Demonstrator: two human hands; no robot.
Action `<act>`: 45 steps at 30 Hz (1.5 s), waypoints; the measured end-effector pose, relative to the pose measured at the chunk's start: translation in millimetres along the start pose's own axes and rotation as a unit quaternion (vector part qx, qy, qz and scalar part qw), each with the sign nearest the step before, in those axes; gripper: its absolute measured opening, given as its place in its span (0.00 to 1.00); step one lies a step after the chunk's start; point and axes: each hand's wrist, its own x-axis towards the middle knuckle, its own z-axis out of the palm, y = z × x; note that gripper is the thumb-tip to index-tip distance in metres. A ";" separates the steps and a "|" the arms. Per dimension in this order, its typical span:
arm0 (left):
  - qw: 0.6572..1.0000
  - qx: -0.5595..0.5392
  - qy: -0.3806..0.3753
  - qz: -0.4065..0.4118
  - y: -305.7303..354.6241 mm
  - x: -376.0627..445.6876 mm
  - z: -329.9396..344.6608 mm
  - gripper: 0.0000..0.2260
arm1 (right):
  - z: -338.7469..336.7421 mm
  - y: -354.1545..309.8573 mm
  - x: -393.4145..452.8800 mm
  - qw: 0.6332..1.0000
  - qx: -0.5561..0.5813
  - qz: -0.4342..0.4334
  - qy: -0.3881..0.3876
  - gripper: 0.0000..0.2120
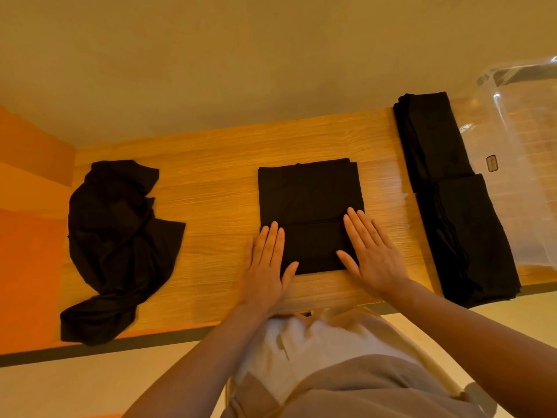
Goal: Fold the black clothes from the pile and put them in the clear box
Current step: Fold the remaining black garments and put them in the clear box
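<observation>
A black garment [310,203] lies folded into a rectangle in the middle of the wooden table [217,188]. My left hand [268,267] rests flat on its near left edge, fingers straight. My right hand [370,254] presses flat on its near right edge. A crumpled pile of black clothes [117,239] sits at the table's left. Two folded black stacks [452,194] lie in a row at the right, against the clear box [518,146], whose inside I cannot make out well.
The table's near edge runs just under my wrists. An orange wall [30,206] borders the table on the left and a pale wall rises behind it. A small label [492,163] shows on the box's side.
</observation>
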 end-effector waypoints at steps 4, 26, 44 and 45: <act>1.000 -0.005 -0.005 0.003 -1.0 2.1 -10.2 0.31 | -5.9 -0.8 5.6 1.000 0.006 -0.002 -0.004 0.32; 0.990 0.019 -0.134 -0.046 -33.6 187.3 -123.1 0.05 | -102.6 29.4 178.2 0.988 0.012 0.008 -0.151 0.19; 0.965 -0.053 0.203 0.154 -44.2 118.0 -121.7 0.12 | -115.2 48.6 113.1 0.974 0.169 -0.129 0.080 0.11; 0.962 -0.052 0.215 0.160 -43.8 108.9 -118.8 0.13 | -111.9 50.3 103.1 0.971 0.162 -0.146 0.093 0.11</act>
